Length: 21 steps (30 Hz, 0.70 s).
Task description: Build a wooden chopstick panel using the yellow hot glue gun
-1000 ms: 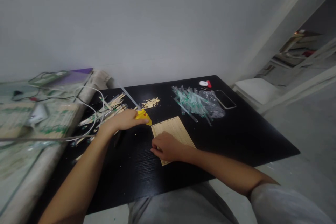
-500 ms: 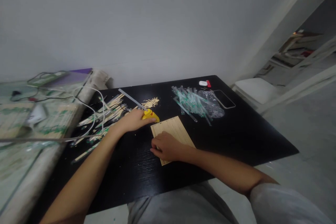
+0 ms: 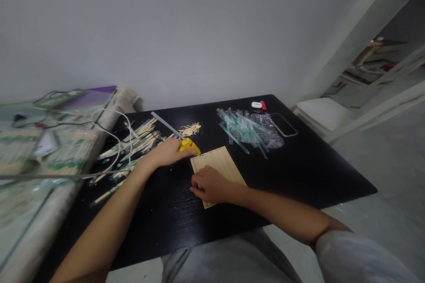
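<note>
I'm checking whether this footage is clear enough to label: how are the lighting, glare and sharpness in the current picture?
Head view: dim, greyish light, with a pale sheen on the near part of the black table; same view: yellow tool and slatted panel recognisable but soft, finest detail hard to read; same view: background clutter at upper right dark and blurred.

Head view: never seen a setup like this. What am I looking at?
No machine here: these are a person's bare hands, filmed by one head-worn camera looking forward and down. The left hand holds a yellow tool, apparently a glue gun, with a translucent rod sticking out. The right hand rests on a flat panel of thin wooden strips. Also on the black table: short wooden pieces, clear-and-green wrappers and a phone.
</note>
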### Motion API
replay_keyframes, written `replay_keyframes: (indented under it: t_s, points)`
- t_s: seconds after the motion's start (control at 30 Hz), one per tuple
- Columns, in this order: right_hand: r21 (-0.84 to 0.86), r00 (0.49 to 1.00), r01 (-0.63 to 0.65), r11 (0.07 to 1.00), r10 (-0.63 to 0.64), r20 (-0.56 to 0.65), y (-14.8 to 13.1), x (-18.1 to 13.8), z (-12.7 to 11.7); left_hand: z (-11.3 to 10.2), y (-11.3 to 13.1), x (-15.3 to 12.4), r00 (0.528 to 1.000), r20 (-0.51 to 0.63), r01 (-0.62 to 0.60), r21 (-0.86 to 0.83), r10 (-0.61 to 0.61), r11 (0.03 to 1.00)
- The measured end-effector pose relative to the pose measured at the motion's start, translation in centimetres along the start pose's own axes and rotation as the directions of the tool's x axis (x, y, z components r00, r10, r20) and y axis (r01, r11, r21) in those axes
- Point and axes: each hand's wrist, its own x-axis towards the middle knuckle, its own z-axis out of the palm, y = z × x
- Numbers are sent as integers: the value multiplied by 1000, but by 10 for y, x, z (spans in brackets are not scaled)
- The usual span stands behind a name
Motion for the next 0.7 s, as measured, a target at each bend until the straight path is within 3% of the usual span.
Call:
replay_keyframes:
  t_s: [0.7]
  points:
    - [-18, 1000, 7, 1000, -7, -5, 1, 0, 0, -18, 0, -8, 995, 66, 75, 96, -81, 993]
